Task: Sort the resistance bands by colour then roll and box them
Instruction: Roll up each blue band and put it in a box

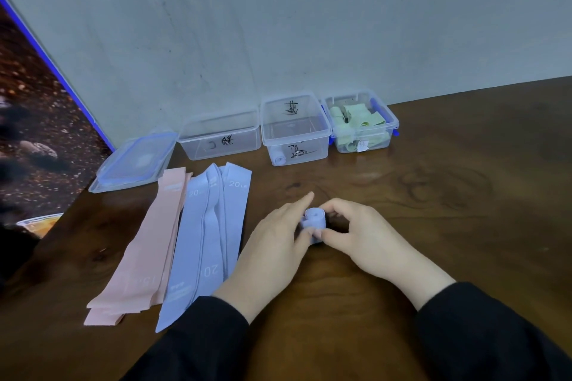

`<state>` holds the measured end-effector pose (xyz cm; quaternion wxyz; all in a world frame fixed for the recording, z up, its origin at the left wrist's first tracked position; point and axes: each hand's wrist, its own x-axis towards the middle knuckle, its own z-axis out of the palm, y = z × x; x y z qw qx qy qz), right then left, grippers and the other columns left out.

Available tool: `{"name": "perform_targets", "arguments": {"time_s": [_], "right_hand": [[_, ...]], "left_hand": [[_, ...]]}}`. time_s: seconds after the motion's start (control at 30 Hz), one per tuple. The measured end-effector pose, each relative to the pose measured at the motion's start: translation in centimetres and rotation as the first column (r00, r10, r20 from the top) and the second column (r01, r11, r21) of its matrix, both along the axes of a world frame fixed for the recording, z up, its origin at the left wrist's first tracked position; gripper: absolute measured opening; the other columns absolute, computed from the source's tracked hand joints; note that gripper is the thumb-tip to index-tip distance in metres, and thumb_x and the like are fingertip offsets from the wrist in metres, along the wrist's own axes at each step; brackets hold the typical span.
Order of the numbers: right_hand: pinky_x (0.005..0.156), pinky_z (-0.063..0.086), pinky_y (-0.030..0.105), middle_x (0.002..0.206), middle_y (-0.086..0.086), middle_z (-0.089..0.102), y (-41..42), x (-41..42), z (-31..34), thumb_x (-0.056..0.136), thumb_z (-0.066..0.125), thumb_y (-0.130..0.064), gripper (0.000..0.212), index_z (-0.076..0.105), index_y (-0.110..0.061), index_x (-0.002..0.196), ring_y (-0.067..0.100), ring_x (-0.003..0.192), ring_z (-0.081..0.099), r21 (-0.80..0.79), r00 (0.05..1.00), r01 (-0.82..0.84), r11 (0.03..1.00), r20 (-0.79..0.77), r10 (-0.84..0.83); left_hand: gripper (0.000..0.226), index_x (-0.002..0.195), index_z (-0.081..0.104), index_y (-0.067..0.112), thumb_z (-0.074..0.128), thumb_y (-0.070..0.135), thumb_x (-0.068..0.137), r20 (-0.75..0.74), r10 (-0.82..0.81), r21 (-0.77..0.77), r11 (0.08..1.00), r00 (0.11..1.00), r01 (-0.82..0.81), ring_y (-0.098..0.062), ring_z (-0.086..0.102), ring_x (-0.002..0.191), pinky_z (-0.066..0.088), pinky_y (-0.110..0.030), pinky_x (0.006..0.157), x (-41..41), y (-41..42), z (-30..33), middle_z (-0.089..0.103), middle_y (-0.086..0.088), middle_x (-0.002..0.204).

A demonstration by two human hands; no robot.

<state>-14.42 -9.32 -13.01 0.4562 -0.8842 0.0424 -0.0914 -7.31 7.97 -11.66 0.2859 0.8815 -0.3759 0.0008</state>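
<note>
While left hand (pixel 278 235) fingers pinch the rolled blue band (pixel 313 219), right hand (pixel 356 232) fingers curl round it.

Dark wooden table (pixel 433 210) bears pink bands (pixel 145 244), blue bands (pixel 204 241), three boxes (pixel 295 133), lids (pixel 136 161).

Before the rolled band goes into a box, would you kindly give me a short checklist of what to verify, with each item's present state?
1. Blue roll wound tight: cannot tell; fingers cover part of it.
2. Grip secure: ok; left hand and right hand both pinch it.
3. Matching box: ok; middle box already holds one blue roll.
4. That box open: ok, no lid on it.
5. Path to it: ok, bare table between.
6. Remaining blue bands kept apart from pink bands: ok, separate piles.
</note>
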Motion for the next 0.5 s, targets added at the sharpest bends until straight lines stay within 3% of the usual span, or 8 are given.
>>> {"name": "perform_targets", "arguments": {"time_s": [0.07, 0.17, 0.3, 0.4, 0.5], "right_hand": [[0.092, 0.055, 0.028, 0.103, -0.018, 0.073, 0.0, -0.1, 0.4, 0.093, 0.072, -0.034, 0.017, 0.07, -0.036, 0.109, 0.001, 0.099, 0.067, 0.081, 1.0, -0.01, 0.997, -0.009, 0.011], [0.091, 0.055, 0.023, 0.103, -0.013, 0.076, 0.1, -0.3, 1.0, 0.096, 0.069, -0.02, 0.02, 0.073, -0.027, 0.114, 0.005, 0.098, 0.07, 0.234, 0.999, -0.036, 0.972, -0.017, 0.042], [0.083, 0.054, 0.021, 0.104, -0.002, 0.078, 0.1, -0.8, 1.6, 0.096, 0.068, -0.014, 0.021, 0.074, -0.021, 0.115, 0.009, 0.095, 0.072, 0.477, 1.0, -0.006, 0.879, -0.008, 0.011], [0.088, 0.055, 0.036, 0.107, 0.004, 0.077, 0.1, -0.8, 1.4, 0.096, 0.068, -0.018, 0.02, 0.077, -0.023, 0.115, 0.017, 0.095, 0.069, 0.557, 1.0, 0.022, 0.83, -0.024, -0.011], [0.1, 0.051, 0.049, 0.116, 0.012, 0.074, 0.1, -0.8, 1.5, 0.096, 0.068, -0.021, 0.024, 0.076, -0.02, 0.118, 0.028, 0.106, 0.065, 0.663, 1.0, 0.013, 0.748, -0.024, 0.004]], "left_hand": [[0.048, 0.146, 0.046, 0.039, 0.057, 0.033, 0.1, -0.168, 0.044, -0.1, 0.993, 0.985, -0.061, 0.0, 0.057, 0.112, 0.048, -0.022, 0.099, 0.1, 0.3, 0.5, 0.06, 0.019, 0.129], [0.024, 0.12, 0.069, 0.033, 0.063, 0.033, 0.097, -0.326, -0.005, -0.232, 0.97, 0.945, -0.074, 0.001, 0.065, 0.096, 0.052, -0.019, 0.084, 0.3, 0.6, 1.1, 0.072, 0.019, 0.102], [0.011, 0.099, 0.076, 0.027, 0.069, 0.032, 0.093, -0.51, -0.038, -0.359, 0.917, 0.86, -0.172, -0.003, 0.065, 0.081, 0.052, -0.025, 0.075, 0.6, 0.4, 2.0, 0.074, 0.009, 0.089], [0.008, 0.091, 0.076, 0.025, 0.071, 0.032, 0.091, -0.541, -0.068, -0.381, 0.909, 0.838, -0.172, -0.013, 0.065, 0.081, 0.054, -0.03, 0.075, 0.8, 0.1, 2.4, 0.074, 0.001, 0.088], [0.01, 0.087, 0.074, 0.024, 0.073, 0.034, 0.09, -0.526, -0.088, -0.388, 0.91, 0.846, -0.146, -0.014, 0.066, 0.081, 0.052, -0.029, 0.075, 1.3, -0.2, 2.9, 0.073, 0.001, 0.085]]}}
